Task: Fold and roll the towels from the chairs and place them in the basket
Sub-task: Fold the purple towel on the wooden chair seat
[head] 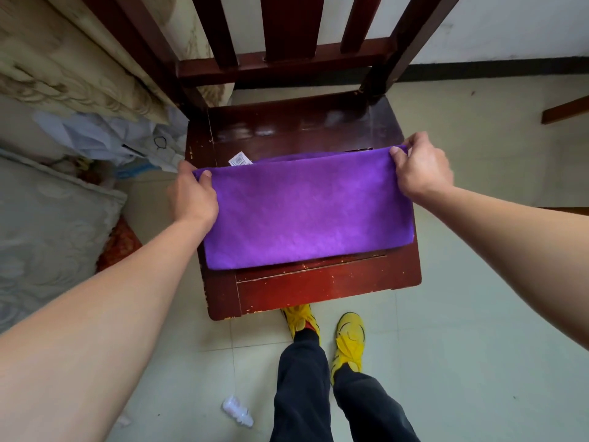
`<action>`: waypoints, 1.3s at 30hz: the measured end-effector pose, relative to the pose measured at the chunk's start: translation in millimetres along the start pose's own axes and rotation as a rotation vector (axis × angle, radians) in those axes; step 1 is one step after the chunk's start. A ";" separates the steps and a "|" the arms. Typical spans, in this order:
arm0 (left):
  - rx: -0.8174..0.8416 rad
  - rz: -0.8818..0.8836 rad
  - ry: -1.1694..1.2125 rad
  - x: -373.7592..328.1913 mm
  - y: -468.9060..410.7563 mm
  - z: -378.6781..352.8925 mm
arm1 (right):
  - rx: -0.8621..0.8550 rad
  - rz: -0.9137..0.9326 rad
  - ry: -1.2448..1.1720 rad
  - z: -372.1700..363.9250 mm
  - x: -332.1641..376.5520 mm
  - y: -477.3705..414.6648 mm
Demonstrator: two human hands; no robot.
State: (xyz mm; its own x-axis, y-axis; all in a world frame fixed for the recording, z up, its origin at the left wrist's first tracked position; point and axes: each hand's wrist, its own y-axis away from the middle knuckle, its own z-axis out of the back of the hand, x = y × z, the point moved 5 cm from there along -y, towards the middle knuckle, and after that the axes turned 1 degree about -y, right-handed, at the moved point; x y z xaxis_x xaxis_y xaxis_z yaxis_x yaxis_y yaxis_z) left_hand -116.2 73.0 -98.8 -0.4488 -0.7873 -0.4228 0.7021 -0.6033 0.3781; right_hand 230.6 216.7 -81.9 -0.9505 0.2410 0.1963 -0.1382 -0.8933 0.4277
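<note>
A purple towel (pixel 306 212) lies folded in half on the seat of a dark red wooden chair (pixel 318 285). A white label pokes out at its far left corner. My left hand (pixel 191 194) pinches the towel's far left corner between thumb and fingers. My right hand (pixel 420 169) pinches the far right corner the same way. The doubled far edge runs straight between the two hands, slightly lifted off the seat. No basket is in view.
The chair's slatted back (pixel 287 36) rises just beyond the towel. Patterned mattresses (pixel 47 202) and crumpled plastic bags (pixel 121 138) crowd the left side. A small plastic wrapper (pixel 237 409) lies on the tiled floor near my yellow shoes (pixel 349 339). Another wooden piece (pixel 565 110) shows at right.
</note>
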 end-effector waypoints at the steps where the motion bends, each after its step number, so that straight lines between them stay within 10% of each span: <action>1: -0.059 -0.015 -0.023 -4.1 2.1 7.2 | -0.046 0.022 0.021 4.4 1.6 1.9; 5: -0.250 -0.466 -0.159 -34.1 33.8 15.4 | -0.333 0.475 -0.024 6.9 29.8 31.5; 10: -0.049 -0.754 -0.342 -34.2 62.9 -50.5 | -0.088 0.931 -0.069 -81.0 75.1 86.5; 20: 0.005 -0.727 -0.573 -7.1 59.8 -72.7 | -0.131 0.713 0.284 -68.2 -5.3 19.5; 25: -0.040 -0.400 -0.326 -13.3 22.5 -32.1 | -0.134 0.649 0.319 -64.8 -0.6 22.4; 36: 0.128 -0.803 -0.294 -7.8 71.8 -4.6 | -0.063 0.954 0.267 -95.5 65.4 84.9; 39: 0.202 -0.571 -0.099 6.7 76.3 -10.3 | -0.090 1.004 0.295 -100.2 51.0 82.2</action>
State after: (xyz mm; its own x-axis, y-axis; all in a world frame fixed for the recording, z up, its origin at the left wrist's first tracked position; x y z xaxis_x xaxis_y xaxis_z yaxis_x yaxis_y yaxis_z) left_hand -59.9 23.0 -81.3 -0.7794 -0.3346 -0.5297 0.2210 -0.9379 0.2673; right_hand 142.9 117.5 -125.2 -0.6681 -0.7176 0.1966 0.7427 -0.6592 0.1178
